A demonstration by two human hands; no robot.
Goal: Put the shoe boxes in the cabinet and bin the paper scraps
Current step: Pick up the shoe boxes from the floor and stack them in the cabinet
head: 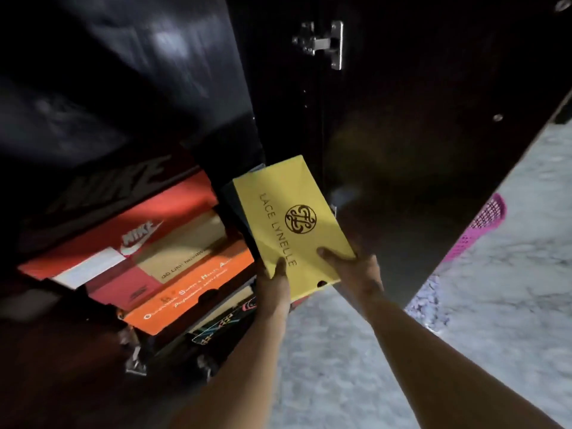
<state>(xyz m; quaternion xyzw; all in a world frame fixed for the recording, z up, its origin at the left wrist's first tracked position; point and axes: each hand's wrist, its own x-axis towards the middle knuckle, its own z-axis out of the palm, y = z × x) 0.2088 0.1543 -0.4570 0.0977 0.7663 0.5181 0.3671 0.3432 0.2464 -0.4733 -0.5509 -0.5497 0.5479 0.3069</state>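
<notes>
A yellow shoe box [291,218] printed "LACE LYNELLE" is held at the mouth of the dark cabinet [387,134]. My left hand [274,283] grips its near left corner and my right hand [356,267] grips its near right edge, thumbs on the lid. To the left, inside the cabinet, lie a red Nike box [130,230], an orange box [192,289] below it, and a black Nike box [102,187] on top. No paper scraps show clearly.
The open black cabinet door [433,88] with a metal hinge [325,44] stands to the right. A pink mesh basket [476,230] sits behind the door on the grey marbled floor [510,305]. A patterned dark item [223,323] lies under the orange box.
</notes>
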